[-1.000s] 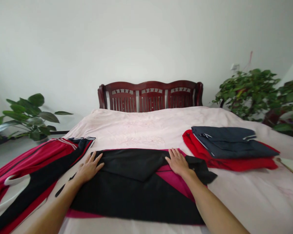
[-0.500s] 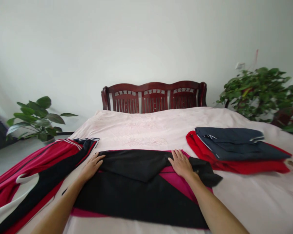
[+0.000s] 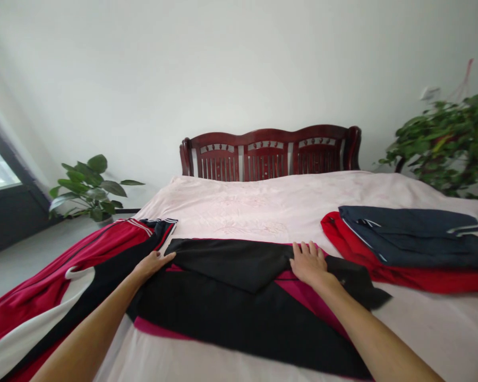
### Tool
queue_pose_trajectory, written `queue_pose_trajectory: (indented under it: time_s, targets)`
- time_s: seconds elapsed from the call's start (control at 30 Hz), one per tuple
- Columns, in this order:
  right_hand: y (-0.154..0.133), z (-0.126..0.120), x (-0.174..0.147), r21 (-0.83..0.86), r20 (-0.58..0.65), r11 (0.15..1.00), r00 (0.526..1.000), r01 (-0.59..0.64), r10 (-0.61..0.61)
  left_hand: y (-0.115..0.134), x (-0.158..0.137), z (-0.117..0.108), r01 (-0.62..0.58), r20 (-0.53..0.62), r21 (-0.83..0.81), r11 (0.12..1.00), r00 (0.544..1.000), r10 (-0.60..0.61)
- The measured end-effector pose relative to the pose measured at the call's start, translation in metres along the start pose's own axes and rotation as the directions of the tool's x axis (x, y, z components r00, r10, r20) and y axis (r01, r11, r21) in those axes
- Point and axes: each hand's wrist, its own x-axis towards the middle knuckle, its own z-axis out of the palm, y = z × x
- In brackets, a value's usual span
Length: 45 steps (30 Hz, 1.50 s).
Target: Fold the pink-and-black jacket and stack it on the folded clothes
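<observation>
A black and magenta jacket (image 3: 231, 313) lies in front of me on the pink bedsheet, its upper part folded over. At the jacket's left edge is my left hand (image 3: 152, 265), thumb on top and the other fingers curled at the edge, partly hidden. My right hand (image 3: 309, 263) rests flat on the jacket's upper right part, fingers spread. Beyond that hand a dark piece of the jacket sticks out to the right.
On the left lies a red, navy and white jacket (image 3: 107, 260). Folded navy clothing (image 3: 414, 236) sits on red clothing (image 3: 342, 241) at the right. Behind the bed (image 3: 231, 207) stands a dark wooden headboard (image 3: 265, 159), with plants (image 3: 90, 185) on both sides.
My left hand has gone from lying flat with spread fingers to curling at the jacket's left edge. My right hand stays on the jacket. The view has shifted left.
</observation>
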Motion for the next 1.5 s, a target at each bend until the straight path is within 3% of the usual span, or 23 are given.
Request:
queue_pose_trajectory:
  time_s: [0.07,0.17,0.23,0.33,0.47,0.57,0.63,0.73,0.8,0.9,0.97,1.07,1.17,1.23,1.4,1.5]
  targets:
    - [-0.031,-0.021,-0.011,0.058,-0.058,0.991,0.991,0.122,-0.119,0.003,-0.002,-0.003,0.038,0.066,-0.028,0.999,0.997,-0.036]
    - [-0.090,-0.044,-0.035,0.277,-0.164,0.866,0.909,0.416,-0.384,0.007,-0.004,-0.004,0.089,0.139,-0.075,0.993,0.987,-0.078]
    - [-0.128,-0.047,-0.054,0.420,-0.201,0.765,0.872,0.488,-0.446,0.009,-0.007,-0.007,0.111,0.169,-0.109,0.988,0.981,-0.092]
    - [-0.168,-0.030,-0.076,0.559,-0.170,0.642,0.830,0.525,-0.531,0.011,-0.016,-0.012,0.112,0.185,-0.157,0.981,0.979,-0.083]
    - [-0.184,0.001,-0.086,0.627,-0.135,0.576,0.802,0.524,-0.582,0.015,-0.026,-0.018,0.070,0.143,-0.196,0.978,0.989,-0.042]
    - [-0.178,0.008,-0.085,0.694,-0.197,0.519,0.825,0.499,-0.530,0.023,-0.026,-0.024,0.018,0.088,-0.192,0.981,0.996,-0.001]
    - [-0.174,0.005,-0.084,0.771,-0.269,0.420,0.843,0.478,-0.466,0.034,-0.025,-0.031,-0.018,0.052,-0.178,0.984,0.998,0.028]
    - [-0.177,-0.005,-0.087,0.920,-0.293,0.150,0.891,0.361,-0.347,0.065,-0.032,-0.045,-0.138,-0.023,-0.044,0.989,0.990,0.137]
    - [-0.185,-0.017,-0.090,0.987,-0.156,-0.099,0.930,0.130,-0.332,0.096,-0.048,-0.052,-0.247,-0.066,0.188,0.951,0.963,0.263]
    - [-0.195,-0.041,-0.090,0.876,0.059,-0.410,0.900,-0.254,-0.432,0.148,-0.085,-0.049,-0.282,-0.067,0.428,0.859,0.938,0.341]
    - [-0.193,-0.056,-0.085,0.782,0.080,-0.513,0.872,-0.355,-0.482,0.181,-0.112,-0.034,-0.318,0.002,0.500,0.805,0.930,0.367]
    - [-0.175,-0.064,-0.073,0.741,0.143,-0.530,0.868,-0.412,-0.475,0.215,-0.150,0.001,-0.411,0.122,0.503,0.760,0.905,0.409]
    - [-0.150,-0.050,-0.064,0.758,0.332,-0.436,0.862,-0.485,-0.382,0.231,-0.182,0.031,-0.507,0.267,0.467,0.724,0.862,0.431]
    - [-0.138,-0.035,-0.060,0.764,0.426,-0.377,0.849,-0.523,-0.313,0.231,-0.200,0.036,-0.591,0.353,0.417,0.691,0.806,0.475]
    - [-0.133,-0.012,-0.055,0.763,0.482,-0.321,0.825,-0.561,-0.294,0.190,-0.227,0.006,-0.689,0.434,0.184,0.701,0.697,0.571]
    - [-0.139,-0.009,-0.051,0.771,0.495,-0.293,0.821,-0.566,-0.284,0.141,-0.232,-0.001,-0.685,0.347,0.147,0.713,0.711,0.612]
